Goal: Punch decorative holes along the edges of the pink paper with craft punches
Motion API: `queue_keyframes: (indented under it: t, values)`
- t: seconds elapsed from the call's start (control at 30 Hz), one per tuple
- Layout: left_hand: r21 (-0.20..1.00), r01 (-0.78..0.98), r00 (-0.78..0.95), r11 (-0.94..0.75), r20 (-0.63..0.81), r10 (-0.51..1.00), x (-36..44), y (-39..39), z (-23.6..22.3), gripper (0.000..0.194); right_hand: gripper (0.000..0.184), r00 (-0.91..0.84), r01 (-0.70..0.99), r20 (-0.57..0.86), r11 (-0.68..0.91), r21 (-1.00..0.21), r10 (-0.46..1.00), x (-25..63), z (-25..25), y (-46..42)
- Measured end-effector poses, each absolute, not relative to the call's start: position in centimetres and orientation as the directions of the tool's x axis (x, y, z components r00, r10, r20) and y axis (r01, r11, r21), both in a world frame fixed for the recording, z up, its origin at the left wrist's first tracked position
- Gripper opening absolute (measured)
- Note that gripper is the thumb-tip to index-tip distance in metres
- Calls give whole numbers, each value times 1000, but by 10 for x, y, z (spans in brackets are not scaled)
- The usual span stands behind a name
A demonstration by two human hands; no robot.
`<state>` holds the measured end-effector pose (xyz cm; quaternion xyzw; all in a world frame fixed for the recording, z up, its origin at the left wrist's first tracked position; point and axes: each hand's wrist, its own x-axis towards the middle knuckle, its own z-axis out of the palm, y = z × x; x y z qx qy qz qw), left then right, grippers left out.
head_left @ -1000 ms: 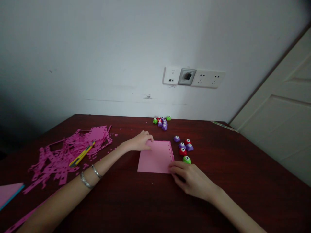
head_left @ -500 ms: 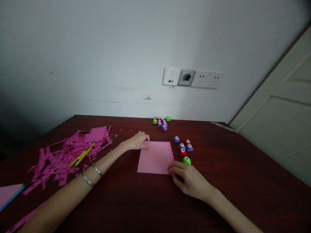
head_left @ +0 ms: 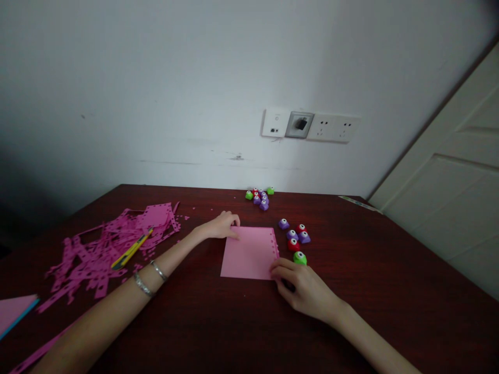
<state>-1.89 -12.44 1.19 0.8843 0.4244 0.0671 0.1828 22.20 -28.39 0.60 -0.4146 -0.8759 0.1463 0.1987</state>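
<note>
A square sheet of pink paper [head_left: 249,254] lies on the dark red table, with a row of punched holes along its right edge. My left hand [head_left: 221,225] pinches the sheet at its upper left corner. At the lower right corner, the fingers of my right hand [head_left: 300,285] are closed on the paper's edge. Just beyond my right hand stands a green craft punch [head_left: 300,257]. Red and purple punches [head_left: 293,244] of the same shape sit close by, right of the sheet.
A heap of punched pink paper scraps [head_left: 117,244] spreads over the left side, a yellow utility knife [head_left: 132,249] on top. More small punches [head_left: 257,198] cluster near the wall. A paper stack [head_left: 15,312] lies at the left edge. Wall sockets [head_left: 333,128] are above the table.
Almost nothing differs. Both hands stay on the pink sheet at the same corners; the left forearm has shifted very slightly.
</note>
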Motion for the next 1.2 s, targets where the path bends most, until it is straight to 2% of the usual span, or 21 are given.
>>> queue_keyframes:
  t: [0.17,0.63,0.87,1.2]
  values:
    - [442,689,636,-574,10,772,-19,-121,7,37,21,-571,668,230,609,-427,788,222,7,-285]
    - [581,627,597,-519,68,799,-8,-132,18,23,22,-573,659,221,604,-449,789,223,7,-285]
    - [710,537,604,-456,54,795,-14,-126,26,18,20,-384,630,380,540,-559,842,240,15,-274]
    - [805,477,578,-353,15,816,-17,-121,27,17,18,-301,675,425,506,-538,854,251,16,-266]
